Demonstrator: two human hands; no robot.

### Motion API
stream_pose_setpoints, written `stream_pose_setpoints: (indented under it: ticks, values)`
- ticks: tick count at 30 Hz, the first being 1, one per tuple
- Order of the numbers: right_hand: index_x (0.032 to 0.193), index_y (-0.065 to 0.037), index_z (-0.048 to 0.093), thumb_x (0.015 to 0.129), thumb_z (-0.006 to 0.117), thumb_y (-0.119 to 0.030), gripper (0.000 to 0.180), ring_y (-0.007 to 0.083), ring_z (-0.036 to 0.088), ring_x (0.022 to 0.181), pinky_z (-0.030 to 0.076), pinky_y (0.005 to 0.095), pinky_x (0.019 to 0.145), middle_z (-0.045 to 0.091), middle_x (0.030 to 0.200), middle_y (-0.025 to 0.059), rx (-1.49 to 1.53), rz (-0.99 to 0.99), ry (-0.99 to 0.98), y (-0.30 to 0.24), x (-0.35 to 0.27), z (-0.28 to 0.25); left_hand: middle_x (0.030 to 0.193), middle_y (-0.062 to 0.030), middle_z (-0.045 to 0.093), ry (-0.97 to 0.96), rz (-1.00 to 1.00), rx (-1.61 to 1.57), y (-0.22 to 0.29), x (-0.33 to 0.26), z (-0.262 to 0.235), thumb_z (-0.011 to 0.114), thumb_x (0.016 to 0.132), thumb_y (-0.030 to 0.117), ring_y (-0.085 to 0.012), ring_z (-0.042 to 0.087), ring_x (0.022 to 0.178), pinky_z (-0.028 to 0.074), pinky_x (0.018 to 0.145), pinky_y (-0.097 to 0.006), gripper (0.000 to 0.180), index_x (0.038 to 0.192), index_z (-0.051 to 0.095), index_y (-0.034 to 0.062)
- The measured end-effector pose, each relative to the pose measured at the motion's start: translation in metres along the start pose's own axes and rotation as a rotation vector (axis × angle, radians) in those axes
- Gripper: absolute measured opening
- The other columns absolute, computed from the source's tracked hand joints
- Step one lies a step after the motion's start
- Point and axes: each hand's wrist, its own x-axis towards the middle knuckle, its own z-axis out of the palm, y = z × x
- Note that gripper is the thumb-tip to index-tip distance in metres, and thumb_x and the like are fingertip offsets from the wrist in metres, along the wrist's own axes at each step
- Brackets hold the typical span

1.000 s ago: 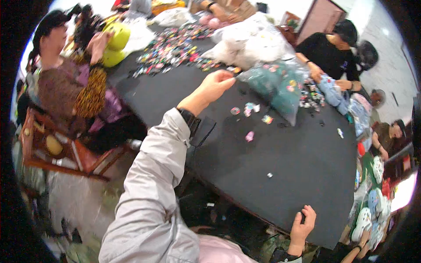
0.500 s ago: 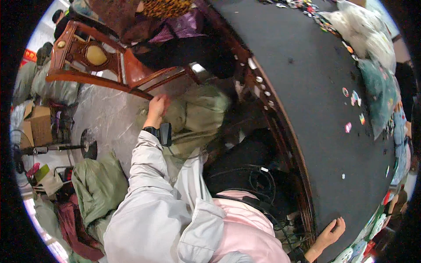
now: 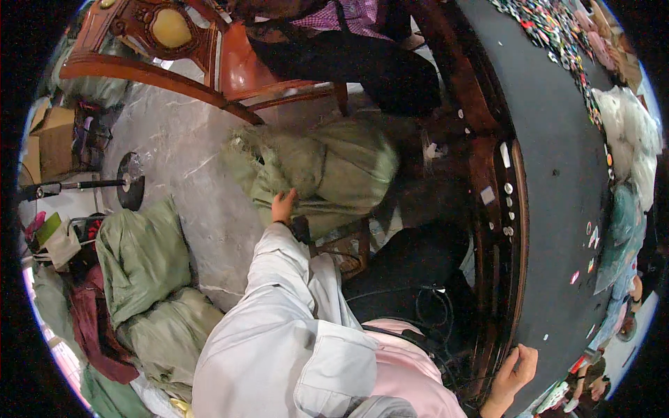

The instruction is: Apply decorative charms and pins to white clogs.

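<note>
My left hand (image 3: pixel 283 207) reaches down over the floor, at the near side of a bulky olive-green sack (image 3: pixel 348 164). Its fingers look closed on the sack's loose cloth, though the fingertips are partly hidden. The sack lies beside the table, its wrinkled, bunched end toward the left. A dark band with a box-like piece sits on my left wrist. At the lower right, my right hand (image 3: pixel 514 376) rests at the near edge of the dark-topped table (image 3: pixel 557 209). Its fingers are loosely bent and apart, with nothing in them.
Beyond the sack stands a carved wooden chair (image 3: pixel 244 63) with a person in dark trousers on it. More green sacks (image 3: pixel 143 258) lie at left, near a cardboard box (image 3: pixel 59 139) and a round-based stand (image 3: pixel 130 181). Small colourful patches (image 3: pixel 557 38) and plastic bags (image 3: pixel 627 139) cover the table's far side.
My view has shifted. My left hand has moved from near the chair leg to the sack's near side. My right hand stays at the table edge.
</note>
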Motion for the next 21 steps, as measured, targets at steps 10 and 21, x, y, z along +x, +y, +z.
stream_pose_setpoints:
  ticks: [10, 21]
  values:
    - [0.091, 0.001, 0.056, 0.076, 0.058, 0.007, 0.016, 0.0342, 0.053, 0.072, 0.043, 0.0407, 0.065, 0.053, 0.077, 0.0154, 0.004, -0.377, -0.192, -0.090, 0.092, 0.010, 0.071, -0.0242, 0.056, -0.481, 0.672, 0.100, 0.251, -0.182, 0.067, 0.060, 0.089, 0.028, -0.0465, 0.054, 0.070, 0.042, 0.059, -0.047, 0.029, 0.084, 0.051, 0.0004]
    - [0.126, -0.008, 0.051, 0.060, 0.076, -0.018, 0.071, 0.0363, 0.054, 0.102, 0.045, 0.0460, 0.085, 0.056, 0.108, 0.0161, 0.136, -0.708, -0.598, -0.147, 0.151, 0.073, 0.090, -0.0211, 0.063, -1.672, 0.893, -0.208, 0.312, -0.336, 0.024, 0.055, 0.088, 0.019, -0.0400, 0.059, 0.086, 0.047, 0.076, -0.045, 0.022, 0.098, 0.061, -0.0004]
